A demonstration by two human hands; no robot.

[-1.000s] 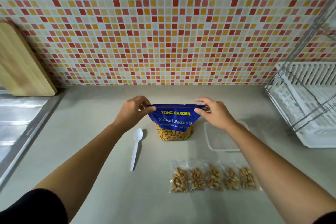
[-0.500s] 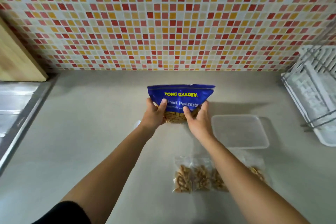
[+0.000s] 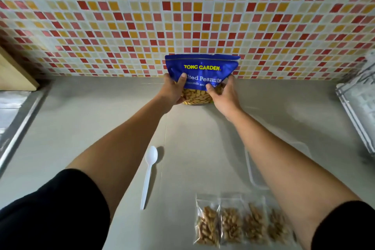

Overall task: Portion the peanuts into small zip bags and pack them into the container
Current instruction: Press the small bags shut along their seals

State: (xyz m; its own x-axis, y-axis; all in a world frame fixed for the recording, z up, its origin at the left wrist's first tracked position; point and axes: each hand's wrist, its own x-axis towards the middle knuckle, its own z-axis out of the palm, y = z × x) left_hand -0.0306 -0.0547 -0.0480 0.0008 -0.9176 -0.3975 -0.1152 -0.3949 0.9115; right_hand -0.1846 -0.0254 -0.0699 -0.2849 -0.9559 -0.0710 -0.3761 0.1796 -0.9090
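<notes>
Clear container (image 3: 249, 170), mostly hidden under my right forearm (image 3: 284, 168). My left hand (image 3: 172, 91) and right hand (image 3: 224, 96) grip the upright blue peanut bag (image 3: 203, 67).

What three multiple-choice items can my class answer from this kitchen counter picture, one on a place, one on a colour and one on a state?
1. Where does the white spoon lie?
A. On the counter, left of the filled zip bags
B. In a drawer
C. In a bowl

2. What colour is the peanut pouch?
A. Green
B. Blue
C. Red

3. How is the peanut pouch held?
A. Lying flat, untouched
B. By one grip only
C. Upright, by the left grip and right grip

Answers:
1 A, the spoon rests on the bare counter beside the bags.
2 B, its printed front is blue.
3 C, fingers of both curl round its lower half.
</notes>
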